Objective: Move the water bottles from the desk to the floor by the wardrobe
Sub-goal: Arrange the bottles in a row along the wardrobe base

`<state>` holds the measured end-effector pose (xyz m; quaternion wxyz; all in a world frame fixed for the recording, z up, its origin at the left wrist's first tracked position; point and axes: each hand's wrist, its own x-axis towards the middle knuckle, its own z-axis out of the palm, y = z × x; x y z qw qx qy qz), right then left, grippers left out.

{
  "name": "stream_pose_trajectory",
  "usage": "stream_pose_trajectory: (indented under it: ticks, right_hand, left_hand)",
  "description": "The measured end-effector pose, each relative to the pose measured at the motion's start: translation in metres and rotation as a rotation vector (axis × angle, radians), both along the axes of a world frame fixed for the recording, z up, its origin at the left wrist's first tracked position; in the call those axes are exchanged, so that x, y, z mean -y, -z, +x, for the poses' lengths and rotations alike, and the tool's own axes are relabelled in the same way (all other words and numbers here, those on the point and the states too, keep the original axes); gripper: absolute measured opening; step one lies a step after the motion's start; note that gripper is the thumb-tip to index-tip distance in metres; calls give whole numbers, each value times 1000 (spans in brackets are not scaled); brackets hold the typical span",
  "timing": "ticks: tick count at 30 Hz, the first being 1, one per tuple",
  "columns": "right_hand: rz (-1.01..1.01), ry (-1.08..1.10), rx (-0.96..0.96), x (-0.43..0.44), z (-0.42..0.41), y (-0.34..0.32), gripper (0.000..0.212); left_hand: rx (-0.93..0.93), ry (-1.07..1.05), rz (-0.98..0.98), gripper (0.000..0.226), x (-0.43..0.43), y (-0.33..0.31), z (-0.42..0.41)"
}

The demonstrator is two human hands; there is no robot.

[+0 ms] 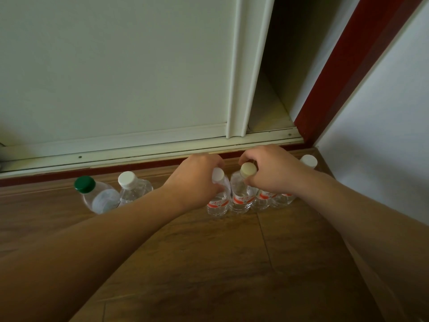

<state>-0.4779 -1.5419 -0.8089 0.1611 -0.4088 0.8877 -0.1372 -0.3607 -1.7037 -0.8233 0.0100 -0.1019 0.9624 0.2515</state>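
Several clear water bottles stand in a row on the wooden floor [232,263] along the wardrobe's base. My left hand [197,180] grips the neck of a white-capped bottle with a red label [218,203]. Right beside it, my right hand [271,170] holds the neck of a bottle with a cream cap [241,198]. More red-label bottles [264,201] stand under my right wrist, and one white cap [308,161] shows in the corner. To the left stand a green-capped bottle [99,196] and a white-capped bottle [133,188].
The wardrobe's pale sliding door [116,66] fills the upper left; its track [139,152] runs just behind the bottles. The right compartment [278,89] is open and dark. A red trim post [329,89] and a white wall [383,135] close the right side.
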Motion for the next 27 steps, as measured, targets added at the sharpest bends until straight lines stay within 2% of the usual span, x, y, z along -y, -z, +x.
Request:
stream_pose_trajectory:
  ticks: [7,12,27]
  right_hand:
    - [4,-12,-8,1,0,-1,43]
    - [14,-5,-10,1,1,-2,43]
    - [20,-6,-13,0,1,-2,41]
  left_hand:
    - [1,5,-3,45,1,2,0]
    - [4,16,2,21,1,1,0]
    - [-2,25,-20,31,4,4,-1]
